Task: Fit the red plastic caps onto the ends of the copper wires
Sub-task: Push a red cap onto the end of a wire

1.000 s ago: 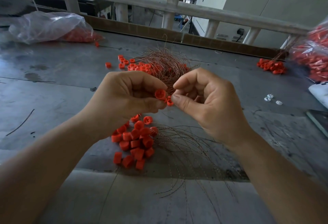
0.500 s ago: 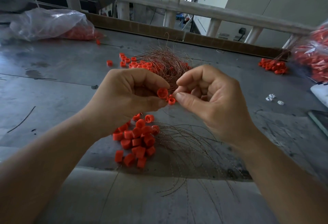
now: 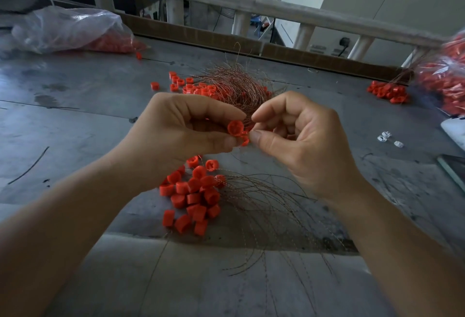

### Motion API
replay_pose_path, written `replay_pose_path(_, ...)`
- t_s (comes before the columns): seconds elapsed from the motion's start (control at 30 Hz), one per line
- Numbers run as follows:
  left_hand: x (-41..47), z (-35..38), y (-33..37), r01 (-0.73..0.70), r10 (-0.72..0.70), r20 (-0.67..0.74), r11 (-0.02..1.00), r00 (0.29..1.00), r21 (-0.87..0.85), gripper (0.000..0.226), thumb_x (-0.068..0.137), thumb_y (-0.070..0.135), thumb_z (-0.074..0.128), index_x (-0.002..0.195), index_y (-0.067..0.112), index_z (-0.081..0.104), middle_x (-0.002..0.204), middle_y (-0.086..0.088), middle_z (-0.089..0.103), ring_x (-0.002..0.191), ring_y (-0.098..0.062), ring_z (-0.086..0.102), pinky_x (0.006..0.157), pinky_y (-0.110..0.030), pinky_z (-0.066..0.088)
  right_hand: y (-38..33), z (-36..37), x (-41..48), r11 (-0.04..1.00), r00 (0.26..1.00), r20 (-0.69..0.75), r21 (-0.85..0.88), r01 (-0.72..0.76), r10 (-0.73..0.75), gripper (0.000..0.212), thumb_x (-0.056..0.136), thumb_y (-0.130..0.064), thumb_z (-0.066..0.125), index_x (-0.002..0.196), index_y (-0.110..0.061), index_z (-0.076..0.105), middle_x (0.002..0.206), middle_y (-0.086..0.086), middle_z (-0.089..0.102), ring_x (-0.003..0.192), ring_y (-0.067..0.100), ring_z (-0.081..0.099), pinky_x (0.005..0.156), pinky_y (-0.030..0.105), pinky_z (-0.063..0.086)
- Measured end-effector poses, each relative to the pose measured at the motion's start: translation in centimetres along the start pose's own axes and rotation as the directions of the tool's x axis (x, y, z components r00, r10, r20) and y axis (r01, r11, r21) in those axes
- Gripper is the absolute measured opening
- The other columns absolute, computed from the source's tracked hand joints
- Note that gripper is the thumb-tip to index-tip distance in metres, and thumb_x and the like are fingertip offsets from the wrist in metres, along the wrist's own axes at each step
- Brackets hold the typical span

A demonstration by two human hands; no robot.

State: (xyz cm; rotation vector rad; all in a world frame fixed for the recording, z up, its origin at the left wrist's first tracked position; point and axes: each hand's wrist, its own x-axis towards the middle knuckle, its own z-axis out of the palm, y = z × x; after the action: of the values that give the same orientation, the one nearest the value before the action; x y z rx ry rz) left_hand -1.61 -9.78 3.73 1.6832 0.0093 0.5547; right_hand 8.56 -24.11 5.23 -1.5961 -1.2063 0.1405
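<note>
Both hands are raised over the grey metal table (image 3: 75, 105); its surface is dull, scuffed and stained.

L hand (image 3: 181, 130): fingers curled, thumb + forefinger pinch a red cap (image 3: 235, 128). Cap is a short plastic cylinder, open end toward camera, ribbed inside.

R hand (image 3: 302, 140): fingers curled, thumb + forefinger gap narrow. They close on a second cap (image 3: 244, 141), which sits just below the first and touches both thumb tips. Can't tell whether a wire runs into it; too thin to see there.

Near pile of caps (image 3: 193, 196) lies under the hands, approx two dozen, matte and stubby, some on their sides. Loose copper wires (image 3: 264, 203) fan out beside it to the R: thin, twisted, curved, too many to count.

Far wire tangle (image 3: 234, 85) is nest-shaped, w/ caps mixed in and approx 6 strays at its L edge. The hands hide its near side.

Clear plastic bag (image 3: 70, 30) at far L, crinkled, red caps inside. Second bag (image 3: 448, 82) at R edge, also holding red, blurred. Small cap heap (image 3: 387, 91) just beside it.

Three white bits (image 3: 385, 137) at R. Pale railing (image 3: 276, 7) runs behind the table.
</note>
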Motion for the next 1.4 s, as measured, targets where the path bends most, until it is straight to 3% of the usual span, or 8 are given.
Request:
replay_pose_path(0.2, 0.07, -0.42, -0.12, 0.050, -0.039, 0.076, 0.987, 0.996, -0.153, 0.030, 0.067, 0.008, 0.066, 0.092, 0.024, 0.073, 0.084, -0.001, 0.074, 0.081, -0.014, 0.070, 0.069, -0.018, 0.054, 0.15, -0.55, 0.26, 1.000, 0.999, -0.042, -0.004, 0.000, 0.000, 0.021, 0.072, -0.006, 0.067, 0.075, -0.025, 0.058, 0.062, -0.009, 0.060, 0.055, 0.006, 0.053, 0.052, 0.020, 0.049)
replay_pose_path(0.73, -0.07, -0.39, 0.04, 0.084, -0.064, 0.106, 0.977, 0.992, -0.197, 0.035, 0.067, 0.005, 0.057, 0.094, 0.021, 0.070, 0.085, -0.002, 0.074, 0.082, -0.013, 0.070, 0.069, -0.017, 0.054, 0.01, -0.81, 0.21, 0.999, 0.999, -0.047, -0.042, -0.004, 0.002, 0.026, 0.074, 0.002, 0.069, 0.076, -0.022, 0.059, 0.064, -0.006, 0.061, 0.058, 0.010, 0.055, 0.054, 0.016, 0.048)
replay_pose_path(0.87, -0.11, -0.25, 0.18, 0.084, -0.069, 0.074, 0.969, 0.995, -0.232, 0.031, 0.064, 0.006, 0.058, 0.086, 0.019, 0.074, 0.081, -0.003, 0.074, 0.078, -0.014, 0.071, 0.065, -0.017, 0.054, -0.02, -0.85, 0.14, 0.999, 0.999, -0.046, -0.052, -0.007, 0.005, 0.027, 0.074, 0.000, 0.070, 0.076, -0.024, 0.059, 0.065, -0.005, 0.062, 0.059, 0.013, 0.058, 0.055, 0.017, 0.049)
replay_pose_path(1.17, -0.13, -0.09, 0.25, 0.109, -0.071, 0.113, 0.921, 0.991, -0.375, 0.023, 0.056, 0.010, 0.066, 0.078, 0.012, 0.075, 0.079, -0.006, 0.073, 0.072, -0.014, 0.071, 0.060, -0.017, 0.054, -0.42, -0.82, 0.15, 0.996, 0.997, -0.010, 0.042, -0.075, 0.076, 0.028, 0.072, -0.003, 0.073, 0.076, -0.023, 0.055, 0.068, 0.000, 0.068, 0.055, 0.010, 0.061, 0.052, 0.017, 0.049)
replay_pose_path(1.4, -0.26, 0.15, -0.03, 0.144, -0.076, 0.173, 0.893, 0.982, -0.425, 0.021, 0.060, 0.007, 0.065, 0.078, 0.011, 0.074, 0.081, -0.009, 0.072, 0.071, -0.014, 0.070, 0.060, -0.017, 0.054, -0.53, 0.05, 0.03, 0.977, 0.990, 0.074, 0.168, -0.129, 0.118, 0.032, 0.068, 0.002, 0.073, 0.074, -0.018, 0.049, 0.054, -0.005, 0.062, 0.046, 0.002, 0.056, 0.045, 0.013, 0.042)
